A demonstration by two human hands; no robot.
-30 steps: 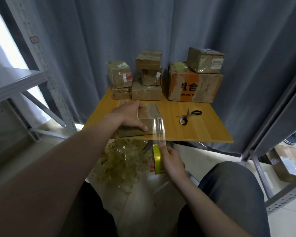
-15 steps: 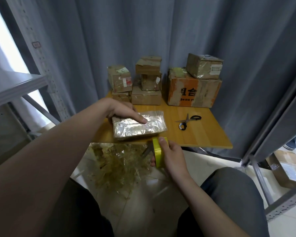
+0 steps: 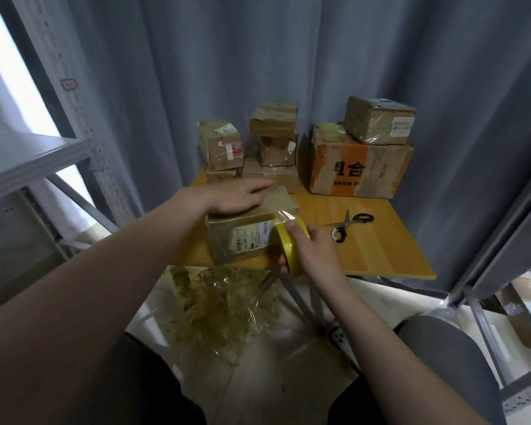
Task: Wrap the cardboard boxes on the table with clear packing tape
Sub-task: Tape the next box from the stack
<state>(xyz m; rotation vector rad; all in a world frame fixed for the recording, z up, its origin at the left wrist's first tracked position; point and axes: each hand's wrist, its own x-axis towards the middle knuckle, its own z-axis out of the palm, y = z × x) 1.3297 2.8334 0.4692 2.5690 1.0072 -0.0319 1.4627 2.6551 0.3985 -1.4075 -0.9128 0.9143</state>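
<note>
Since half a second ago the brown cardboard box (image 3: 242, 237) has turned its white label toward the viewer. It sits centre frame at the wooden counter's (image 3: 380, 250) near left edge, with its long axis running left to right. The left hand (image 3: 236, 197) rests flat on top, fingers relaxed. The right hand (image 3: 316, 253) grips the yellow-cored roll of clear tape (image 3: 288, 250) against the box's right end, so that hand is nearer for the next pass.

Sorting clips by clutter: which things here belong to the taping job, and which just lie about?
Job: box under the left hand; tape roll gripped by the right hand; stacked boxes at the back; scissors.
Lying about: crumpled film; metal shelving; curtain.
</note>
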